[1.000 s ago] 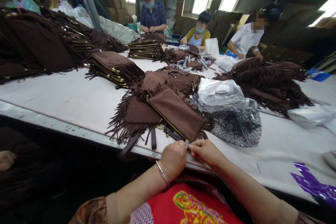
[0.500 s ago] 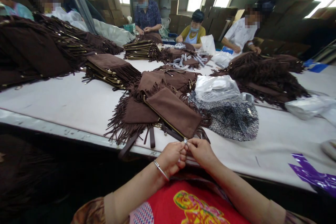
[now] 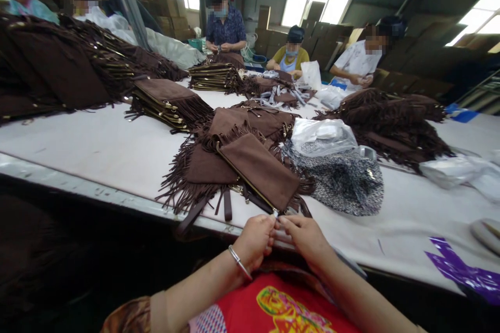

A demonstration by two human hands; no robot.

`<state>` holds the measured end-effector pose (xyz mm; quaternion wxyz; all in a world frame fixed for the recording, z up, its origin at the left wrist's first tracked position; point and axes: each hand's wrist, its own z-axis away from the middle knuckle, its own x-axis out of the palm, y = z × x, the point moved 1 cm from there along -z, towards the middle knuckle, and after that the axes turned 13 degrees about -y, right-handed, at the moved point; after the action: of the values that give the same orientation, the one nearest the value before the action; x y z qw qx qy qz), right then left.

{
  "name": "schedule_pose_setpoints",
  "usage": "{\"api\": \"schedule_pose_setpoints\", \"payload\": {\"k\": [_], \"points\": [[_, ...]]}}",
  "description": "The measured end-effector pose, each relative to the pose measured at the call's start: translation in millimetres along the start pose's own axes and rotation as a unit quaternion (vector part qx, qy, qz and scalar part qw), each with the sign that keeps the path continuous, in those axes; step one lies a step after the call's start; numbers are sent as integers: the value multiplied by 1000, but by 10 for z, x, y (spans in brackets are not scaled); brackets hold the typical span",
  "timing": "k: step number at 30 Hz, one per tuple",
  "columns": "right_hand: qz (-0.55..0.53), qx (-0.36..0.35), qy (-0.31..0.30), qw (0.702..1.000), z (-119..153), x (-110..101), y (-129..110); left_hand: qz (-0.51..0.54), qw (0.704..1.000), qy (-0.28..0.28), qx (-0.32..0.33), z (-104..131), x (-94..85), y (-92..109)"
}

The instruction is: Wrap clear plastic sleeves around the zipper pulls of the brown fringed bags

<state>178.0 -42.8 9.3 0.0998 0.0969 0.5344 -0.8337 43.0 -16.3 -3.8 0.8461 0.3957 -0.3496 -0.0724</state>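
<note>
A brown fringed pouch (image 3: 261,170) with a gold zip lies slanted on top of other brown fringed bags (image 3: 209,165) at the table's near edge. At its lower zip end is a small whitish piece (image 3: 275,214), too small to make out fully. My left hand (image 3: 255,239) is closed, thumb and finger pinching at this piece. From the other side my right hand (image 3: 302,231) pinches there too, its fingertips close against the left ones. Dark straps (image 3: 227,205) hang from the bags toward the table edge, left of my hands.
Right of the pouch are a black-and-white knitted cloth (image 3: 344,182) and a clear plastic bag (image 3: 324,135). Stacked brown pouches (image 3: 167,101) stand behind, with larger piles at left and right. A purple plastic piece (image 3: 461,270) lies at right. Several co-workers are across the white table (image 3: 97,151).
The view has shifted slightly, so the scene sits a little lower. Both my hands stay at the zip end, and the right fingers have changed position slightly.
</note>
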Motion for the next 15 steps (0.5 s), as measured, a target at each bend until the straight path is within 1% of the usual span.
{"api": "schedule_pose_setpoints", "payload": {"k": [1, 2, 4, 6, 8, 9, 11, 13, 15], "points": [[-80, 18, -18, 996, -10, 69, 19, -13, 1000, 8, 4, 9, 14, -8], [-169, 34, -37, 984, -23, 137, 39, -20, 1000, 14, 6, 21, 32, -13], [-338, 58, -73, 936, -47, 251, 73, -10, 1000, 16, 4, 49, 69, -13], [-457, 72, -95, 881, -51, 321, 95, 34, 999, 6, -4, 76, 97, 8], [-523, 91, -103, 841, -41, 352, 119, 98, 995, -17, -17, 97, 105, 49], [-543, 99, -107, 827, -35, 359, 134, 135, 990, -30, -27, 104, 98, 73], [-566, 108, -113, 809, -37, 366, 170, 215, 973, -65, -58, 116, 71, 122], [-579, 113, -121, 798, -59, 371, 210, 295, 942, -121, -101, 131, 39, 164], [-590, 102, -140, 789, -90, 379, 239, 359, 905, -188, -132, 156, 19, 195]]}}
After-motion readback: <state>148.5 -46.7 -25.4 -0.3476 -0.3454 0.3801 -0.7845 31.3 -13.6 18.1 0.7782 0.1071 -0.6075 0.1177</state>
